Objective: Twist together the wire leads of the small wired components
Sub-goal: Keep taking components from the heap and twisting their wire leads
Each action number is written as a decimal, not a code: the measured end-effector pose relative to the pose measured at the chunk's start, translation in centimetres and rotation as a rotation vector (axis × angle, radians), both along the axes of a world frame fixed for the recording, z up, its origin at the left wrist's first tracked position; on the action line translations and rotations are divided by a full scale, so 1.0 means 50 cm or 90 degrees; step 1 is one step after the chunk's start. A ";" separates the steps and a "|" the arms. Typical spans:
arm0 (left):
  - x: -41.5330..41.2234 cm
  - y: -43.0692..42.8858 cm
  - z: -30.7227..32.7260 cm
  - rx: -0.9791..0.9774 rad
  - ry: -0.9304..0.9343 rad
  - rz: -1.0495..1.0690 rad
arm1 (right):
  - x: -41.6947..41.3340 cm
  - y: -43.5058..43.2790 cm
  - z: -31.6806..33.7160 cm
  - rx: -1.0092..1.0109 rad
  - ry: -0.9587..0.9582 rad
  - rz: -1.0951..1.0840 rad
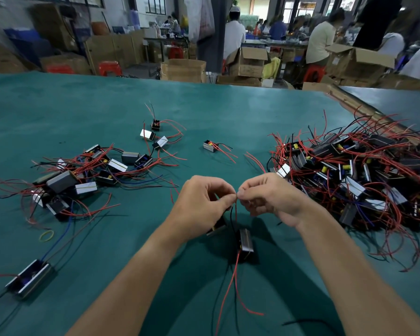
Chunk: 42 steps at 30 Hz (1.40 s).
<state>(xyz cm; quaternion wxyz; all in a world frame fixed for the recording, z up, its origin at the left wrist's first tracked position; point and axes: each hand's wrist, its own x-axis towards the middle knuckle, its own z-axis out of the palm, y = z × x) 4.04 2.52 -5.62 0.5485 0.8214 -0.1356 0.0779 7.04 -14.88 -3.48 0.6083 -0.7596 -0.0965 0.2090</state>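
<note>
Both hands met above the near middle of the green table (204, 105). The left hand (201, 202) and the right hand (267, 197) each pinched the wire leads (236, 209) between thumb and curled fingers, their tips almost touching. Just below sat the small component (246, 241) with red and black leads, and a second component (216, 227) lay half hidden under the left hand. A big tangled pile (349, 170) lay toward the right edge and a looser heap (83, 175) toward the left, with a yellow rubber band (46, 235) near it.
</note>
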 end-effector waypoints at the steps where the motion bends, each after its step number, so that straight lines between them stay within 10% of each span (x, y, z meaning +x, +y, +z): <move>1: -0.002 -0.002 -0.001 0.032 -0.054 0.006 | 0.000 -0.001 0.001 0.012 0.053 -0.016; 4: 0.001 0.000 -0.004 0.057 -0.107 0.028 | 0.002 0.000 -0.001 0.031 0.085 -0.051; 11: 0.007 0.003 0.002 -0.163 0.168 0.028 | 0.001 0.012 -0.009 -0.034 -0.288 -0.049; 18: 0.006 0.003 0.001 -0.179 0.179 0.035 | 0.000 0.009 -0.011 -0.088 -0.311 -0.021; 30: -0.003 0.003 -0.004 0.163 -0.243 0.044 | -0.005 -0.002 0.007 -0.056 0.018 0.006; 37: 0.013 0.003 -0.014 0.019 -0.090 0.074 | -0.003 0.009 -0.002 -0.073 -0.130 -0.063; 42: 0.006 -0.002 -0.016 0.071 -0.135 0.057 | -0.001 0.008 0.003 -0.030 0.040 -0.030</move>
